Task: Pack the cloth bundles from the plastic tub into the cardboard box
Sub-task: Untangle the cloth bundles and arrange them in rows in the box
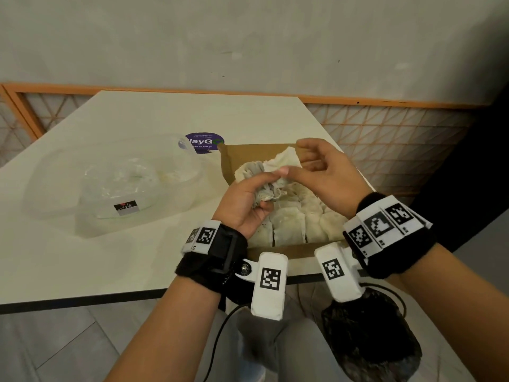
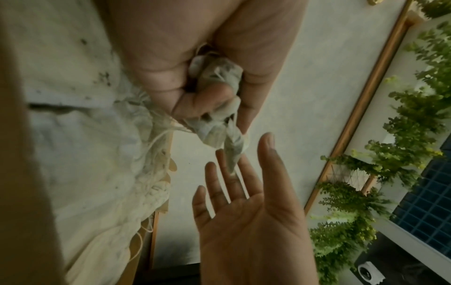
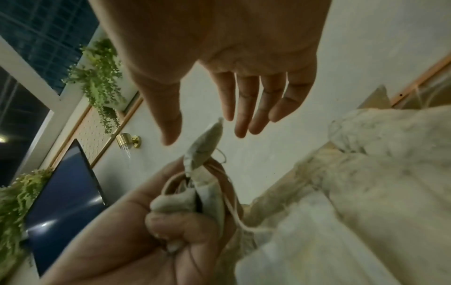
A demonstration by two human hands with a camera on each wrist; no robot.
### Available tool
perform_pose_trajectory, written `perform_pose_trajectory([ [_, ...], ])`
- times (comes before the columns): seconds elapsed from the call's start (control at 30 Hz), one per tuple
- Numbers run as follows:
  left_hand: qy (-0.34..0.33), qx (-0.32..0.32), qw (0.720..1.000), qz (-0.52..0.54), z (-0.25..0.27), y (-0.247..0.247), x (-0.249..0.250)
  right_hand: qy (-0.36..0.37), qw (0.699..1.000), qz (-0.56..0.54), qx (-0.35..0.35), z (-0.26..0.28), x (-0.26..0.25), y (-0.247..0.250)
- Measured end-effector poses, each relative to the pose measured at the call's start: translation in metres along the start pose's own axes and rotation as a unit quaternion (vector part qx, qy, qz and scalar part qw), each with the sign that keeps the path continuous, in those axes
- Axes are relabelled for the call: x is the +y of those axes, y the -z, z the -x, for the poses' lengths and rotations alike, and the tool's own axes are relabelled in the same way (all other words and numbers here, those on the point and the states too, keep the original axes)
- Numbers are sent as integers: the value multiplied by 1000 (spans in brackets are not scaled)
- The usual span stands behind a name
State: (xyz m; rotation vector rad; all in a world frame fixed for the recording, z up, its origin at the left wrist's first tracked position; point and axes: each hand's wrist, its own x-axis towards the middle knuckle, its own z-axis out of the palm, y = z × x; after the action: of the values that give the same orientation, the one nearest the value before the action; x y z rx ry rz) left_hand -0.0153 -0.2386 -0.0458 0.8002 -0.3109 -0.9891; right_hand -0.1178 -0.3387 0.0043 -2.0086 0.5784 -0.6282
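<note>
We see both hands raised over the cardboard box (image 1: 230, 161), which sits on the pale bench (image 1: 137, 252) near its front edge, already packed with off-white cloth bundles (image 1: 297, 219) lying side by side. The left hand (image 1: 242, 202) is closed around a small greyish cloth bundle (image 1: 265, 193), fingers curled tight on it, with loose strings trailing from the fist and a pointed corner of the cloth sticking out toward the other hand. The right hand (image 1: 322, 172) holds nothing that we can make out: in both wrist views its fingers (image 3: 246, 108) are straight and slightly spread, the tips just beside that cloth corner. To the left of the box stands the clear plastic tub (image 1: 115, 186), with a small dark label on its near wall; what lies inside it we cannot tell. A round purple sticker (image 1: 203, 143) lies on the bench between the tub and the box's far corner.
</note>
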Motion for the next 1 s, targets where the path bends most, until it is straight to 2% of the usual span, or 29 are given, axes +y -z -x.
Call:
perform_pose_trajectory([
  [0.1,-10,11,999,-41,2,-2,-2,-12,998,-8,-65,-5,-6,7],
  [0.23,-17,20,998,-59,0,-3,-3,-61,992,-106,-26,-9,-8,17],
  [0.33,-9,27,999,23,0,-2,1,-82,989,-121,-15,0,1,27],
  [0.47,-16,44,994,99,2,-1,7,-143,978,-64,-137,27,25,26],
  [0.53,-19,49,993,101,2,-2,6,-162,971,-58,-166,36,32,19],
  [0.87,-16,47,993,103,3,-2,6,-151,980,-1,-131,32,40,1],
  [0.93,-16,50,993,102,3,-2,6,-126,984,42,-119,35,39,4],
  [1.0,-16,51,993,101,4,-2,6,-65,989,108,-73,40,37,9],
])
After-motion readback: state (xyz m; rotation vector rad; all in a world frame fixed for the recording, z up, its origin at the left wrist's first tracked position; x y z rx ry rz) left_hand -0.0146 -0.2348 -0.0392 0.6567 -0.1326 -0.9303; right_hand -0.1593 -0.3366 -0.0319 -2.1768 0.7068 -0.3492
